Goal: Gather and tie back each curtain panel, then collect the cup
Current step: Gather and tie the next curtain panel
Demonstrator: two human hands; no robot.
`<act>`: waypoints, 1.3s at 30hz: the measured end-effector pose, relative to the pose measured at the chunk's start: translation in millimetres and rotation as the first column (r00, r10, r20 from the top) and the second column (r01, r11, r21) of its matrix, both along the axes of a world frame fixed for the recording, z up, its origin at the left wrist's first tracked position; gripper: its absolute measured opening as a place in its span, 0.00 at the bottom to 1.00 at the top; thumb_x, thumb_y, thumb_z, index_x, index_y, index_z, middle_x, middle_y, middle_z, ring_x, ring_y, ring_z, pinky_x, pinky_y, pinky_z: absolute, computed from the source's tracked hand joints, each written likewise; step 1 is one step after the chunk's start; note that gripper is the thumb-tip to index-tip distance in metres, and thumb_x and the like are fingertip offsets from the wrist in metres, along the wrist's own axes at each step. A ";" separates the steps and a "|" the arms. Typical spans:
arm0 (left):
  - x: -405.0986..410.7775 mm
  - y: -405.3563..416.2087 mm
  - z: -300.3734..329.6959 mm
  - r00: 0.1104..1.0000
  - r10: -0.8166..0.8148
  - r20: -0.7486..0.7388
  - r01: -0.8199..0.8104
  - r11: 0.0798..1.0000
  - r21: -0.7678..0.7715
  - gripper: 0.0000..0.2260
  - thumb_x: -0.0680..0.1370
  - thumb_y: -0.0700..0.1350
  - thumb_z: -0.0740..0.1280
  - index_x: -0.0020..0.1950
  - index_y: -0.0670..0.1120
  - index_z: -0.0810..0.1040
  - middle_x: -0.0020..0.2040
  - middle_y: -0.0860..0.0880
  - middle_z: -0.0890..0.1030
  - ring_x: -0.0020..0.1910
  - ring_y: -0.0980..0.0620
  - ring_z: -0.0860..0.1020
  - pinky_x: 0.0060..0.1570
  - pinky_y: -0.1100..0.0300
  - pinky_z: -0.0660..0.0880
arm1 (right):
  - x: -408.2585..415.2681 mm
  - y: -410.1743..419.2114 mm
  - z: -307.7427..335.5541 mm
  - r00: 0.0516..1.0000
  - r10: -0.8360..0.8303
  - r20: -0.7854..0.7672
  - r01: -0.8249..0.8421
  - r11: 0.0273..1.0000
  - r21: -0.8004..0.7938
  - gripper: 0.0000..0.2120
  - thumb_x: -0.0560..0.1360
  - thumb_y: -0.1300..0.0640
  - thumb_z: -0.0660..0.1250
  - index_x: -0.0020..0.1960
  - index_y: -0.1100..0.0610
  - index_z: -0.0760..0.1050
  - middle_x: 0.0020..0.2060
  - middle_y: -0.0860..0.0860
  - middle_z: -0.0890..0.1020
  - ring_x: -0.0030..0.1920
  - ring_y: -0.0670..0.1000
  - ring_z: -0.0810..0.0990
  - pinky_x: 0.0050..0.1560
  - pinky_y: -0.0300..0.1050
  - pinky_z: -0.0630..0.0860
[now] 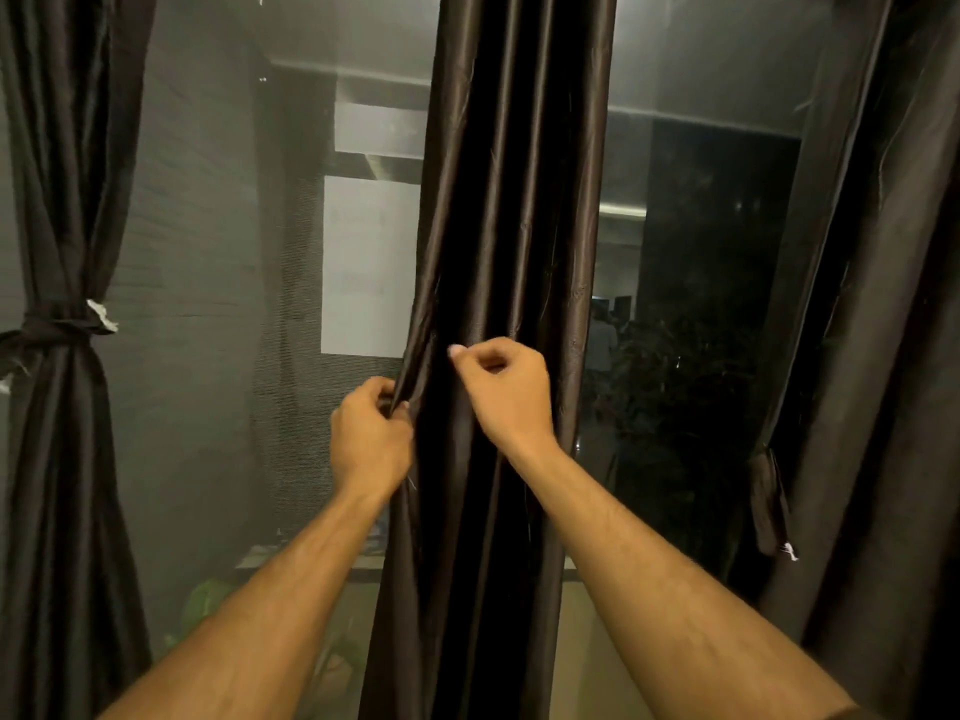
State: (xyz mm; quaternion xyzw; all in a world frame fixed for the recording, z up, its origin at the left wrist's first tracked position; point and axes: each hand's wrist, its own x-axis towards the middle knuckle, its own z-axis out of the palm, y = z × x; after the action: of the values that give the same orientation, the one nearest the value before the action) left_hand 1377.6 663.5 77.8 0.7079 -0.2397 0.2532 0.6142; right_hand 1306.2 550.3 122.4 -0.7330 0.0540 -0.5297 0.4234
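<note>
The middle curtain [511,252] is pinched at its left edge by the left hand [370,433]; the right hand [506,389], fingers [460,351] curled shut, rests on its front folds.

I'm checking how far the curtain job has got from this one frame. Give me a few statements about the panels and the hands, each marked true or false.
1. The left curtain panel is already cinched with a tie. True.
2. The middle curtain panel is tied back as well. False: it hangs loose, with no tie around it.
3. The left hand pinches the left edge of the middle panel. True.
4. The right hand hangs clear of the fabric. False: it is closed against the front of the middle panel.
5. A cup stands in plain view by the window. False: no cup can be made out.
</note>
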 end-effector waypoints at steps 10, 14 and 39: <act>-1.2 6.4 -5.5 0.999 -0.028 0.025 0.027 0.998 0.062 0.17 0.81 0.35 0.59 0.39 0.53 0.76 0.29 0.56 0.76 0.25 0.63 0.74 0.21 0.71 0.65 | 10.8 -7.2 -15.5 0.942 -0.241 -0.233 0.228 0.970 -0.081 0.11 0.78 0.52 0.72 0.39 0.46 0.74 0.36 0.44 0.82 0.38 0.44 0.82 0.39 0.42 0.78; -5.1 6.5 -6.0 0.996 -0.078 0.039 0.075 0.995 0.060 0.14 0.83 0.39 0.62 0.43 0.53 0.79 0.30 0.56 0.78 0.27 0.63 0.77 0.23 0.71 0.67 | 4.8 2.7 -19.1 0.979 -0.134 -0.155 0.120 0.988 -0.095 0.12 0.77 0.54 0.72 0.35 0.50 0.77 0.29 0.45 0.81 0.31 0.41 0.80 0.30 0.34 0.74; -26.4 -15.7 -10.4 0.924 -0.382 0.015 0.371 0.905 0.206 0.06 0.78 0.45 0.65 0.48 0.53 0.81 0.33 0.52 0.83 0.29 0.54 0.78 0.30 0.55 0.74 | -27.4 -7.0 -27.7 0.971 -0.145 -0.191 0.136 0.989 -0.059 0.08 0.80 0.57 0.69 0.43 0.57 0.83 0.36 0.49 0.86 0.41 0.48 0.85 0.46 0.51 0.82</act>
State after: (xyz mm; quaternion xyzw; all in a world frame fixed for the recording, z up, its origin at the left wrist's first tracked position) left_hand 1351.3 647.8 67.4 0.6989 -0.4129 0.1241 0.5707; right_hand 1278.8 543.3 94.7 -0.7849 0.1349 -0.4853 0.3609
